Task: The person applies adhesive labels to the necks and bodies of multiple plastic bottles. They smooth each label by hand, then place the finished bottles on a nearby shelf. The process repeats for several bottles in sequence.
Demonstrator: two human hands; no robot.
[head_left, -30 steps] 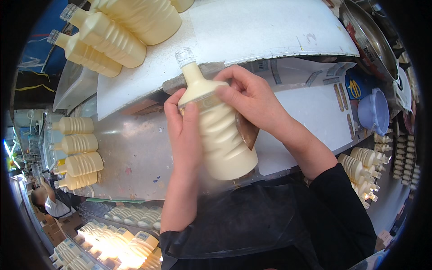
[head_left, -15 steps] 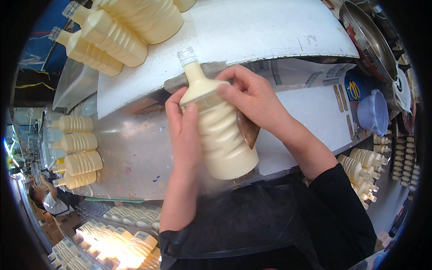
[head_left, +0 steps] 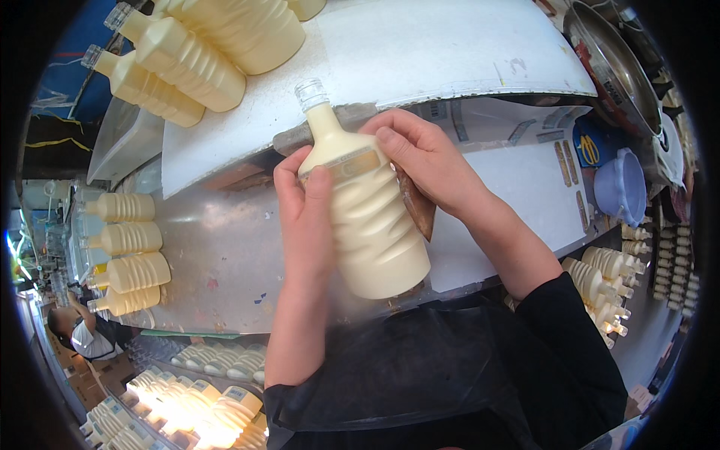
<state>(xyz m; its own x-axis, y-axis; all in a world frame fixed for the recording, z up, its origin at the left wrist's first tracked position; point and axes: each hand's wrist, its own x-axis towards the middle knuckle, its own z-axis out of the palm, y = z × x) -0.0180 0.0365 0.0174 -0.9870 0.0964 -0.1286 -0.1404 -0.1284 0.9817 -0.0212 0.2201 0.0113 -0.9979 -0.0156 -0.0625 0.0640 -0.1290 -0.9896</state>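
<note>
A cream ribbed bottle [head_left: 379, 247] with a clear threaded neck lies tilted before me, neck pointing away. Across its shoulder runs a narrow gold-and-grey label strip [head_left: 358, 163]. My left hand [head_left: 304, 214] grips the bottle's left side, the thumb pressed on the strip's left end. My right hand [head_left: 435, 157] is closed at the right shoulder, its thumb near the bottle's edge and its fingers partly hidden. Under that palm juts a brown, flat, pointed piece [head_left: 420, 211], held against the bottle's right side.
Large cream bottles [head_left: 199, 60] stand on the white raised board [head_left: 420, 45]. More bottles [head_left: 135, 238] line the table's left. Label strips [head_left: 562, 163], a purple bucket [head_left: 621, 187] and yellow-handled scissors [head_left: 589, 150] are at right. A person [head_left: 86, 330] works at far left.
My right thumb has shifted off the label strip toward the bottle's right edge, uncovering the strip's right end. The brown piece has turned slightly. The bottle stays nearly in place.
</note>
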